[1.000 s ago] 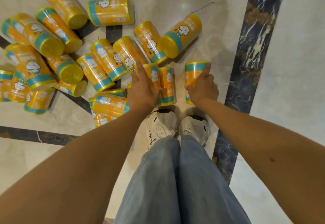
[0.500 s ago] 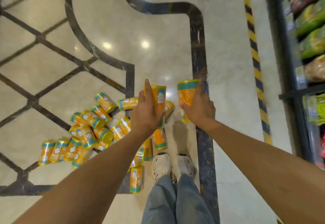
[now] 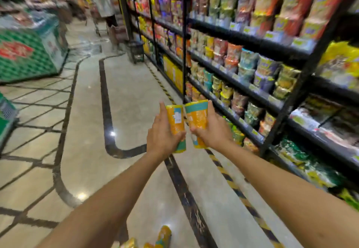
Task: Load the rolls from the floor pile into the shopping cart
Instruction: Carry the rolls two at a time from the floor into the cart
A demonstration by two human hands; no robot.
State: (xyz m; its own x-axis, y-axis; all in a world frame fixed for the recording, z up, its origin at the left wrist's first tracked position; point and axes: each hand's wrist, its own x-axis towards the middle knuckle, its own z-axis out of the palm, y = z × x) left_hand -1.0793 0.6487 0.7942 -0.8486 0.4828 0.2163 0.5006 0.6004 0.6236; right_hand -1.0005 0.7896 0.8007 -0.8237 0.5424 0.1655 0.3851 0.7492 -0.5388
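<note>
While the left hand (image 3: 162, 138) grips one roll (image 3: 175, 121), the right hand (image 3: 213, 131) grips a second roll (image 3: 197, 117) alongside.

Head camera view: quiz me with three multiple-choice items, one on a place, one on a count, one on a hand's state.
1. The snack shelves stand on the person's: A left; B back; C right.
2. Rolls held up in the hands: A one; B two; C four.
3. The left hand is: A gripping a roll; B open and empty; C resting on the floor.

Answers:
1 C, the racks fill the right side of the aisle.
2 B, the left roll is in the left hand and the right roll is in the right hand.
3 A, its fingers curl round the left roll.
</note>
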